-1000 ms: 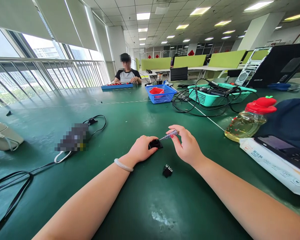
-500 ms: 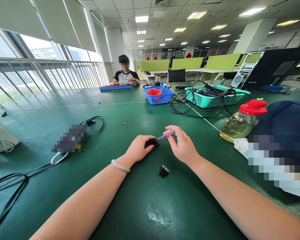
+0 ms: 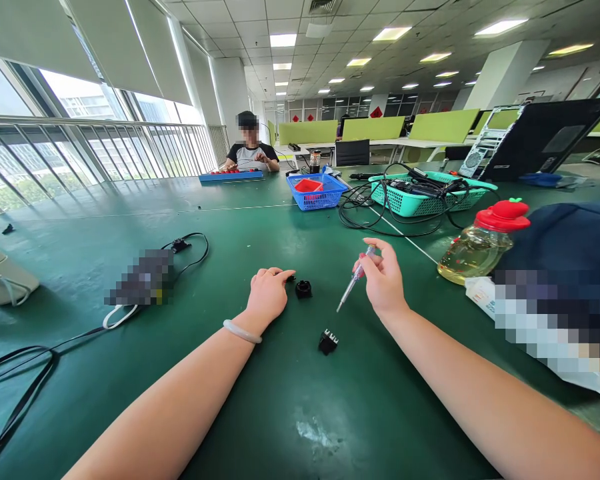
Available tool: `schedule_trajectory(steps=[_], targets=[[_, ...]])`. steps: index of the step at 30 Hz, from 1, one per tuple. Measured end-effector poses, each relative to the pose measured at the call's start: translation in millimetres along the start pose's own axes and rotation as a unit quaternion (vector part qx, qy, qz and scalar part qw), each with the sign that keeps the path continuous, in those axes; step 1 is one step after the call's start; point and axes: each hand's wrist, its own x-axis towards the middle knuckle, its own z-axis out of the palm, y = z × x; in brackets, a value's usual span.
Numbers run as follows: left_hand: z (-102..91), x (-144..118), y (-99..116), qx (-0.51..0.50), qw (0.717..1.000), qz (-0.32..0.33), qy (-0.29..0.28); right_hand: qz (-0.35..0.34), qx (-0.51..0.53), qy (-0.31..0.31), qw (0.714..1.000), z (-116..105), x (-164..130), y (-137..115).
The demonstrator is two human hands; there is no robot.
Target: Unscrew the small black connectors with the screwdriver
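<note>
My right hand [image 3: 384,280] grips a slim screwdriver [image 3: 351,287] with a clear handle, its tip pointing down and left above the table. Leftward, my left hand [image 3: 269,293] rests low over the table, its fingertips closed on a small black piece [image 3: 291,278] that they mostly hide. Just right of those fingertips lies a round black plastic part [image 3: 303,289], apart from both hands. Nearer to me, below the screwdriver's tip, sits a black plug part [image 3: 329,342] with several metal prongs facing up.
Farther back on the green table [image 3: 240,227] stand a blue basket [image 3: 317,200] and a teal basket [image 3: 405,205] with cables. A red-capped bottle [image 3: 473,257] is at right, a blurred dark object [image 3: 143,277] with a cord at left. A person [image 3: 253,153] sits opposite.
The screwdriver has lifted off the black part and moved right with my right hand. My left hand has shifted slightly left, leaving the round black part lying on the table.
</note>
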Motion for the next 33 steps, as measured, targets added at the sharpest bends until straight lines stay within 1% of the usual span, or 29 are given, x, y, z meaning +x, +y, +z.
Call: schedule_trajectory(steps=[1, 3, 5, 7, 8, 10, 12, 14, 16, 18, 19, 21, 23, 28, 33], targets=[[1.0, -0.5, -0.8, 0.008, 1.0, 0.0, -0.006, 0.039, 0.025, -0.036, 0.998, 0.2, 1.1, 0.4], [1.6, -1.0, -0.2, 0.023, 1.0, 0.001, -0.012, 0.102, 0.062, -0.137, 0.983, 0.9, 1.1, -0.8], [0.4, -0.7, 2.3, 0.027, 1.0, -0.001, -0.015, 0.145, 0.074, -0.25, 0.955, 2.2, -1.8, -3.7], [-1.5, -0.1, 5.5, 0.008, 1.0, 0.01, -0.021, 0.164, 0.071, -0.338, 0.924, 4.4, -6.6, -6.7], [-2.4, 0.1, 6.9, -0.01, 0.999, 0.027, -0.029, 0.167, 0.069, -0.363, 0.914, 5.7, -9.0, -7.7], [-3.7, -0.5, 9.4, -0.045, 0.994, 0.082, -0.06, 0.165, 0.071, -0.382, 0.907, 8.3, -12.5, -7.8], [-4.5, -2.2, 11.7, -0.061, 0.984, 0.134, -0.1, 0.161, 0.072, -0.368, 0.913, 10.2, -13.2, -5.2], [-5.7, -4.2, 14.3, -0.058, 0.977, 0.162, -0.123, 0.156, 0.071, -0.323, 0.931, 10.6, -10.7, -0.5], [-8.0, -5.8, 17.1, -0.056, 0.975, 0.17, -0.132, 0.145, 0.07, -0.243, 0.957, 9.1, -5.6, 4.9], [-11.0, -7.3, 19.7, -0.059, 0.973, 0.17, -0.143, 0.135, 0.073, -0.147, 0.977, 5.6, 0.8, 10.2], [-12.6, -8.3, 21.0, -0.06, 0.973, 0.169, -0.148, 0.135, 0.076, -0.108, 0.982, 3.2, 4.0, 12.7], [-15.2, -11.4, 23.7, -0.062, 0.972, 0.167, -0.151, 0.143, 0.077, -0.059, 0.985, -2.0, 9.9, 17.0], [-17.0, -16.2, 27.5, -0.067, 0.97, 0.179, -0.149, 0.148, 0.081, -0.03, 0.985, -6.5, 13.9, 20.4], [-17.5, -30.3, 43.9, -0.06, 0.957, 0.239, -0.15, 0.15, 0.087, -0.001, 0.985, -9.1, 14.9, 22.9], [-17.6, -42.8, 58.7, -0.03, 0.958, 0.242, -0.149, 0.146, 0.107, 0.002, 0.983, -6.3, 11.0, 18.0]])
